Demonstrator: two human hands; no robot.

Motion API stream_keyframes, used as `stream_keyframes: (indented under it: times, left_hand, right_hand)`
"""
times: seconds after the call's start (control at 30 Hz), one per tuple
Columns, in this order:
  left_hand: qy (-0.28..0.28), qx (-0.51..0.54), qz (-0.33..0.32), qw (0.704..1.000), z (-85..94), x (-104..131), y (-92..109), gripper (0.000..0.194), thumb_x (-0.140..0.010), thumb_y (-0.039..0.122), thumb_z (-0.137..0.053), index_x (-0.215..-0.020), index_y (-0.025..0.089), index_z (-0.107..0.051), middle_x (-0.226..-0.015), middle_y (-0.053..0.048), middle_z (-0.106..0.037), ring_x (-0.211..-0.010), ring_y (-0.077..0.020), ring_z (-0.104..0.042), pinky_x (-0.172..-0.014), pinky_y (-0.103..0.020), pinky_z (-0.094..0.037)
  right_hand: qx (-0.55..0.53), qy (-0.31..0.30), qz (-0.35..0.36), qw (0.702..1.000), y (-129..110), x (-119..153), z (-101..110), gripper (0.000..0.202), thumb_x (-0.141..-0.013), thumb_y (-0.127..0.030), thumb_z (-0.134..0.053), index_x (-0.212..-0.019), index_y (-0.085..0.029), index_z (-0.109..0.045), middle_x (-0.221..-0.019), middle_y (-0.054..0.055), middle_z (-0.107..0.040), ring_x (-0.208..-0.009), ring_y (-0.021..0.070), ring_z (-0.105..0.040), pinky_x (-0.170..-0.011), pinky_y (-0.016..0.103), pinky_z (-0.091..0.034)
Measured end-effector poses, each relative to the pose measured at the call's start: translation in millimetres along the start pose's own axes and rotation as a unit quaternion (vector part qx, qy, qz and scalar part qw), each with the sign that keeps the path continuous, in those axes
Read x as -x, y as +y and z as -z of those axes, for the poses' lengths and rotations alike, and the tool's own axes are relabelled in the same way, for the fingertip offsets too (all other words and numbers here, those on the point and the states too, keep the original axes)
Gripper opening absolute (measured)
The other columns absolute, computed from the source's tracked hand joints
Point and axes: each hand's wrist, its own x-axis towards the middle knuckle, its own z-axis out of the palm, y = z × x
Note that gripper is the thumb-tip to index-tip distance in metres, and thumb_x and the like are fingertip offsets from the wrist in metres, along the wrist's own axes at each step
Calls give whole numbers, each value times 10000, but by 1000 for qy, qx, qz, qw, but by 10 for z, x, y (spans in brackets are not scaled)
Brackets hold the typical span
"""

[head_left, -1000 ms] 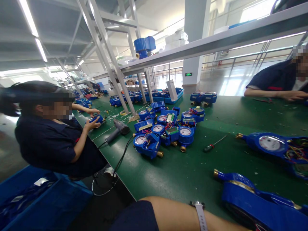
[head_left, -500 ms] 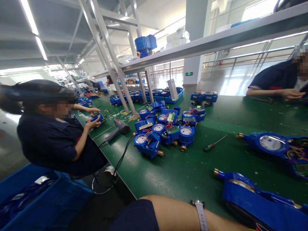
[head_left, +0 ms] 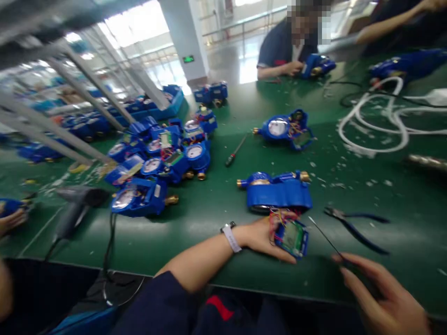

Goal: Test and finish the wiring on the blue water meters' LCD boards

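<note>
My left hand (head_left: 260, 236), with a watch on its wrist, grips a small blue housing with a green circuit board (head_left: 293, 236). Red and yellow wires run from the board to a blue water meter (head_left: 275, 194) lying on its side just beyond. Some of the left fingers are hidden behind the housing. At the lower right, my right hand (head_left: 382, 293) pinches a thin-shafted screwdriver (head_left: 325, 237). Its tip points up and left, apart from the board. Beyond the right hand lie pliers (head_left: 363, 227) with dark blue handles.
A second opened meter (head_left: 277, 126) and another screwdriver (head_left: 235, 151) lie farther back. A pile of blue meters (head_left: 164, 153) and a heat gun (head_left: 75, 209) are on the left. White cable (head_left: 401, 139) coils at right. A co-worker's hand (head_left: 295, 69) holds a meter across the table.
The view has swung right and down. Both of my hands, the screwdriver in the right one, the circuit board and the pliers have come into sight.
</note>
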Motion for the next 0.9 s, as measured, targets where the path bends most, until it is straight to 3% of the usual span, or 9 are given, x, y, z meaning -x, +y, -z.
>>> stream_keyframes:
  times: [0.1,0.23,0.4,0.53,0.9]
  left_hand:
    - [-1,6,-6,1000,0,57,-81,1034,-601,576,-872,-1443,164,-435,-1485,-183,-497,-1428,-340,-442,-1229,-485,-326]
    - [-14,0,-22,1000,39,96,-113,1029,-635,559,-865,-1477,199,-397,-1532,-191,-451,-1459,-351,-404,-1241,-508,-293]
    - [-14,-11,-41,999,51,101,-58,966,-669,527,-858,-1456,200,-403,-1451,-188,-531,-1399,-340,-484,-1205,-518,-356]
    - [-15,-2,-77,997,33,89,-66,887,-730,465,-832,-1455,225,-380,-1431,-180,-537,-1309,-319,-570,-1134,-534,-439]
    - [-29,-78,-164,983,19,114,-95,1070,-752,377,-831,-1550,265,-127,-1428,-194,-541,-1346,-322,-543,-1145,-527,-418]
  right_hand:
    - [-45,-19,-19,999,-80,93,130,173,-979,-311,-537,-1122,-266,-623,-960,10,-746,-828,186,-717,-710,275,-583]
    - [-97,-89,0,991,-253,30,249,205,-969,-219,-535,-1155,-248,-615,-922,-9,-732,-820,121,-705,-741,195,-555]
    - [-105,-152,56,981,-398,-9,399,190,-937,-169,-581,-1102,-232,-650,-979,8,-719,-866,118,-700,-770,193,-555]
    - [-93,-216,88,968,-411,-61,482,216,-972,-150,-526,-1131,-194,-667,-1006,47,-728,-883,147,-711,-749,232,-568]
    - [-67,-275,96,954,-371,-213,551,316,-993,-141,-471,-1221,-202,-682,-972,53,-726,-773,139,-702,-670,222,-546]
